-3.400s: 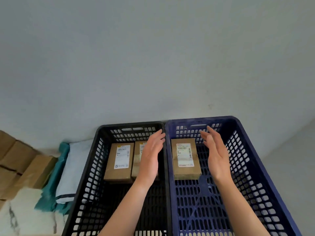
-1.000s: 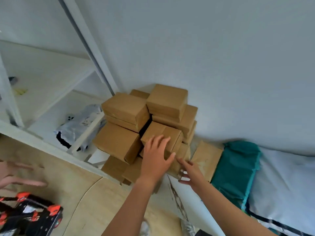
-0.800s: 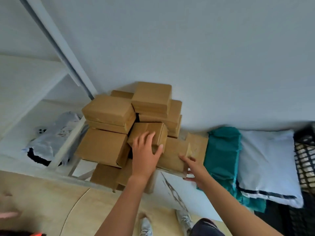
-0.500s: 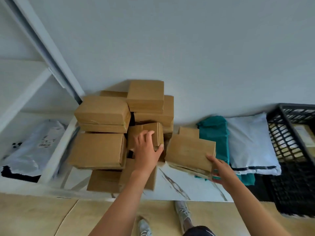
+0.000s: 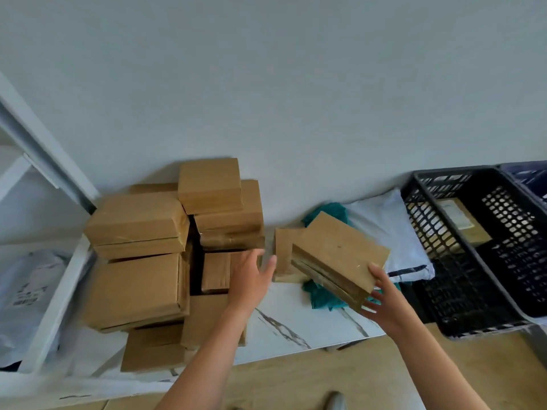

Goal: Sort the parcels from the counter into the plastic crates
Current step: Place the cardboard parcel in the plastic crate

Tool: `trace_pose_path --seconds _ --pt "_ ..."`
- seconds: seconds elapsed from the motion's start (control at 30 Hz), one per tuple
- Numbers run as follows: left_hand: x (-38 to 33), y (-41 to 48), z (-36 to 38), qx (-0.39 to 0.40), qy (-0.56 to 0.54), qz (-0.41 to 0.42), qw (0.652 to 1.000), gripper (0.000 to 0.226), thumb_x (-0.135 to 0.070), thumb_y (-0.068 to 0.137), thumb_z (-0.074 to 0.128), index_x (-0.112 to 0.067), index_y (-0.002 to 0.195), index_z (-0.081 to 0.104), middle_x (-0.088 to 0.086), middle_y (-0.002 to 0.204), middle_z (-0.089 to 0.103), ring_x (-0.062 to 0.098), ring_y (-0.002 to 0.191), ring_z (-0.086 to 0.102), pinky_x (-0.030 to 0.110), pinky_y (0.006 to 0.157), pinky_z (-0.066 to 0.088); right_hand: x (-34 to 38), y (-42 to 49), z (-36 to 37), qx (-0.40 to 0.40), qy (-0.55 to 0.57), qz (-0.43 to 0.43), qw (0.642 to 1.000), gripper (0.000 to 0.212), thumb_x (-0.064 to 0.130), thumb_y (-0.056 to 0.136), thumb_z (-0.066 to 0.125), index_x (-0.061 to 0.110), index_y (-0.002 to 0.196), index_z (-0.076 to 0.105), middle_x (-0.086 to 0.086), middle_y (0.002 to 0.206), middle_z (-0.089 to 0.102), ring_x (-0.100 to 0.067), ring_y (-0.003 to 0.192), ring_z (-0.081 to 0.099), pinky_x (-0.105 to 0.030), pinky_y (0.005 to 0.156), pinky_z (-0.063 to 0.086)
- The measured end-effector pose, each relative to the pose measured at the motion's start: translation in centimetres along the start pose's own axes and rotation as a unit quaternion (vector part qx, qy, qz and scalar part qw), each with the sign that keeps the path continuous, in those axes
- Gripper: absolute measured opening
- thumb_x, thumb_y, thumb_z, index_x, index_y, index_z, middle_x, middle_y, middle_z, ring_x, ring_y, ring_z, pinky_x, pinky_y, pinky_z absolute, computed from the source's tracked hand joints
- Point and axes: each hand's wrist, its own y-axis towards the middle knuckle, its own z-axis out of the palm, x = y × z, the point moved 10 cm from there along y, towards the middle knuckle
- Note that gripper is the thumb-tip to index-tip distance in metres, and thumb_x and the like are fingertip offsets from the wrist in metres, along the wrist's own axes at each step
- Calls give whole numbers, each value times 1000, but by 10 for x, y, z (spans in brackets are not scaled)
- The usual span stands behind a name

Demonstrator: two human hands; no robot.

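Several brown cardboard parcels form a pile on the white marble counter against the wall. My right hand holds a flat brown box by its near corner, lifted and tilted above the counter. My left hand rests with straight fingers on a small box in the pile. A black crate stands at the right with labelled boxes inside. Beside it, only a corner of the blue crate shows.
A teal mailer and a white mailer bag lie between the pile and the black crate. Another flat box leans behind the lifted one. White shelving with a grey bag stands at the left. Wooden floor runs below.
My right hand has pulled the flat box out of the pile and carried it right, toward the black crate. The view has swung right; my left hand stays on the pile.
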Motion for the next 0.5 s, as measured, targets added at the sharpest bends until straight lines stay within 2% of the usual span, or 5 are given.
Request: trace_pose_path --seconds 0.07,0.17,0.27,0.37,0.5 --pt "-38 -9 23 75 -172 -13 982 46 -66 98 58 -41 136 53 -18 132 63 -8 123 58 20 103 48 7 -5 20 30 53 -6 998 81 54 77 75 11 142 52 -21 133 60 -40 118 63 -51 91 57" --pt "-88 -16 55 136 -307 -21 942 81 -75 86 68 -49 154 32 -19 144 59 2 131 57 38 112 50 25 -22 60 91 117 -48 988 71 50 84 72 17 144 50 -21 133 64 -39 119 66 -48 90 59" --pt "-123 -15 55 93 -373 1 923 91 -64 84 79 -56 156 24 -14 147 58 5 129 62 41 110 53 37 -37 83 129 121 -98 979 71 49 83 77 21 143 51 -17 131 69 -33 113 73 -45 90 60" --pt "-134 -5 28 29 -395 25 918 79 -49 91 78 -55 155 31 -8 138 66 8 120 69 37 98 60 51 -46 92 199 65 -141 968 81 59 84 80 25 150 48 -11 140 66 -30 125 68 -52 109 50" --pt "-148 3 -11 14 -394 79 915 80 -50 87 76 -51 156 37 -12 140 66 7 124 66 28 93 57 99 -54 70 217 54 -181 958 117 83 53 84 40 153 42 -6 145 63 -29 129 65 -58 115 43"
